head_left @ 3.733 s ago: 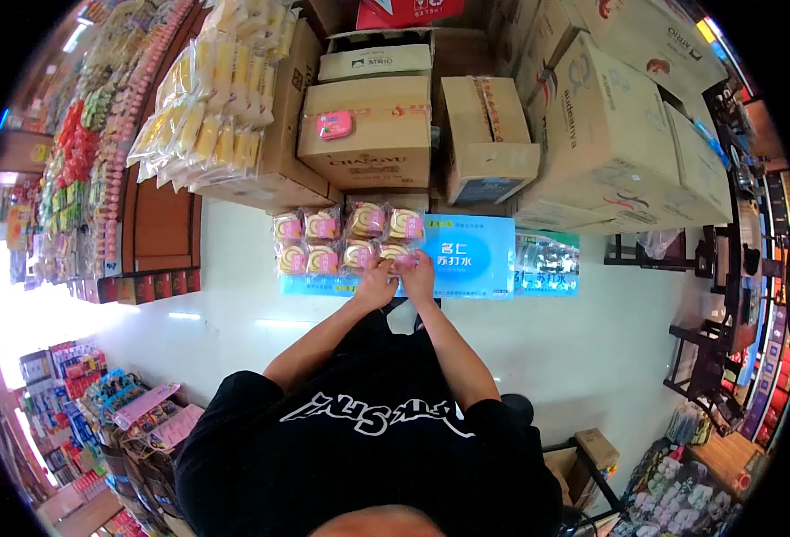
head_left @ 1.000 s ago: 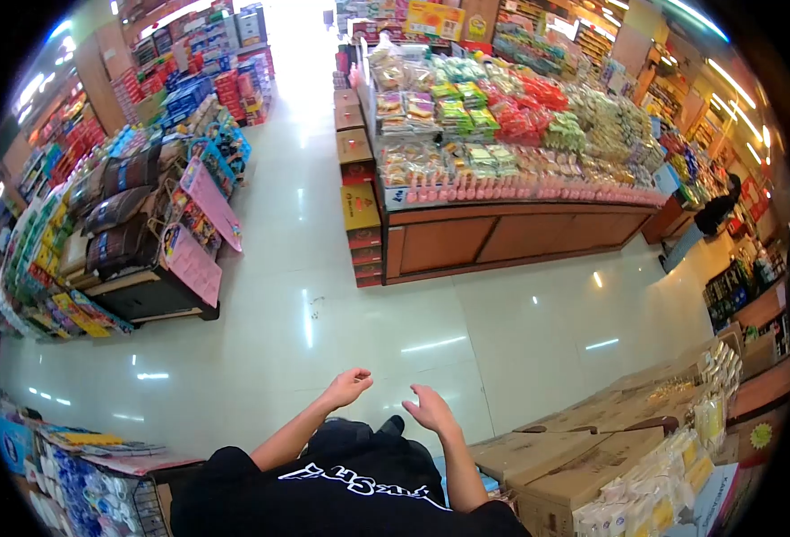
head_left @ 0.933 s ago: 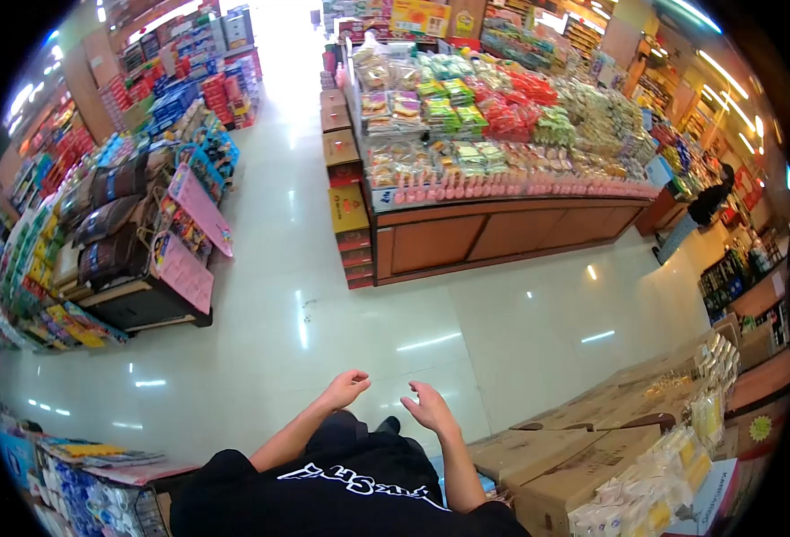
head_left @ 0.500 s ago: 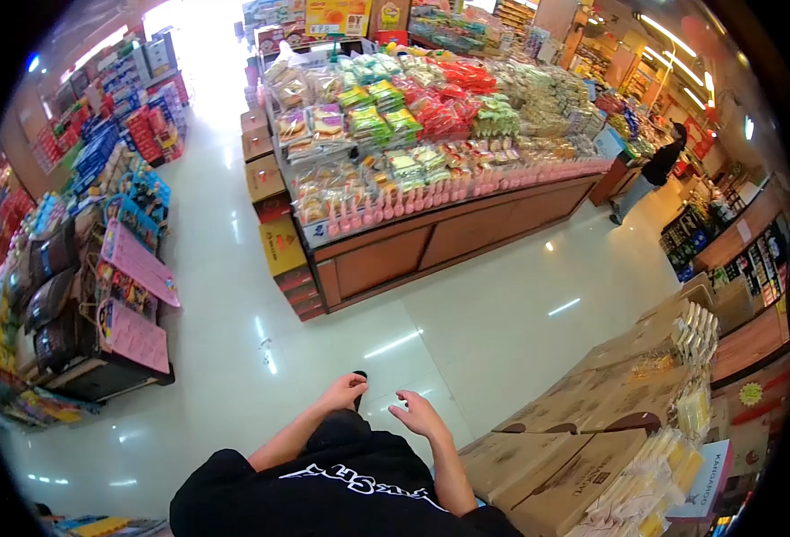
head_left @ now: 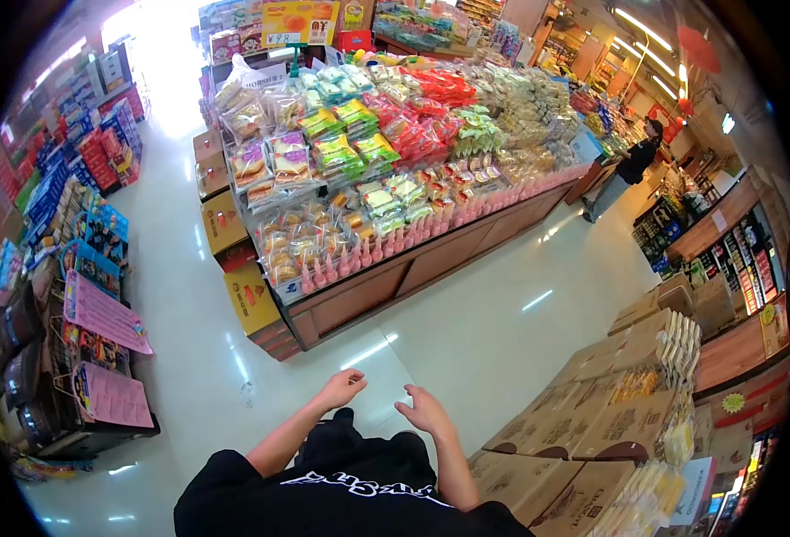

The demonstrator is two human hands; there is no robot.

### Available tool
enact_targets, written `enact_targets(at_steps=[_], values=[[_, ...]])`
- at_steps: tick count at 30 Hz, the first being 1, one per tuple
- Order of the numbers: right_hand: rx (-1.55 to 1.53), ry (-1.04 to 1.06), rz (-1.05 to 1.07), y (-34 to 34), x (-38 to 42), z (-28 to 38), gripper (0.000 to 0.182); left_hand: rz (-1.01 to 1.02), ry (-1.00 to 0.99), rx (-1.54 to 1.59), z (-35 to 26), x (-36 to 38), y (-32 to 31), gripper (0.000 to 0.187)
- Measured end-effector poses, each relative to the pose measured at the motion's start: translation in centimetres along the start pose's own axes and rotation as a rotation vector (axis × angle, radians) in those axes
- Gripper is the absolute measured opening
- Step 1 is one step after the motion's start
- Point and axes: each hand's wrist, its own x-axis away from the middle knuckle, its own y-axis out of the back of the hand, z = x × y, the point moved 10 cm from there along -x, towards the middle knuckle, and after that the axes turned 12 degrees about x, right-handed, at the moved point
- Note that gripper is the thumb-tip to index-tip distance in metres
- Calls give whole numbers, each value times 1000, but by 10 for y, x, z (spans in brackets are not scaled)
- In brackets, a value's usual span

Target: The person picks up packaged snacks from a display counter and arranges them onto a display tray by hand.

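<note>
My left hand (head_left: 343,387) is held out over the floor in front of my body, its fingers loosely bent and nothing in it. To its right, my right hand (head_left: 424,411) also hangs in the air, thumb apart from the fingers, holding nothing. Neither hand touches anything. Ahead of both is a wood-panelled display stand (head_left: 359,305) heaped with bagged snacks. Nearest on it are clear packs of small round cakes (head_left: 298,240) and green-yellow packets (head_left: 338,154).
Brown cartons (head_left: 556,421) with bagged goods are stacked close on my right. A dark shelf with pink signs (head_left: 113,394) stands left. Yellow and brown boxes (head_left: 250,297) line the stand's left end. A person in dark clothes (head_left: 629,170) stands far right on the tiled floor (head_left: 466,358).
The display stand appears nearer and lower left in view. Both hands stay empty, held in front of me. The person at the far right still stands by the goods.
</note>
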Motion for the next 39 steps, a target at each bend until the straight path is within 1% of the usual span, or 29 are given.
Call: enact_targets(at_steps=[2, 6, 10, 12, 14, 17, 20, 23, 26, 29, 32, 36, 39], values=[[-17, 13, 28, -3, -13, -1, 56, 5, 13, -2, -3, -6, 7, 42], [48, 11, 84, -5, -43, -20, 58, 13, 38, -22, -2, -34, 7, 42], [14, -17, 112, 14, -71, -39, 60, 21, 38, -12, -23, -59, -10, 41], [-3, -28, 103, 29, -86, -54, 60, 35, 37, -24, -27, -85, -22, 41], [2, -37, 84, 43, -99, -73, 59, 47, 30, -46, -32, -110, -35, 42], [5, -41, 120, 54, -120, -110, 60, 61, 16, -85, -66, -145, -56, 43], [19, -47, 117, 86, -135, -146, 61, 79, 6, -90, -85, -190, -81, 43], [-1, -116, 66, 122, -150, -189, 62, 117, -3, -89, -104, -233, -116, 43], [-4, -179, 84, 151, -157, -225, 62, 156, 12, -113, -114, -272, -148, 43], [-44, -179, 28, 158, -164, -265, 63, 180, 2, -112, -142, -299, -176, 43], [-27, -221, 85, 163, -172, -292, 63, 168, -4, -106, -160, -318, -192, 42], [-60, -204, 110, 168, -196, -316, 64, 156, 12, -108, -159, -349, -201, 42], [-74, -205, 128, 172, -220, -327, 64, 162, -12, -95, -157, -378, -205, 41]])
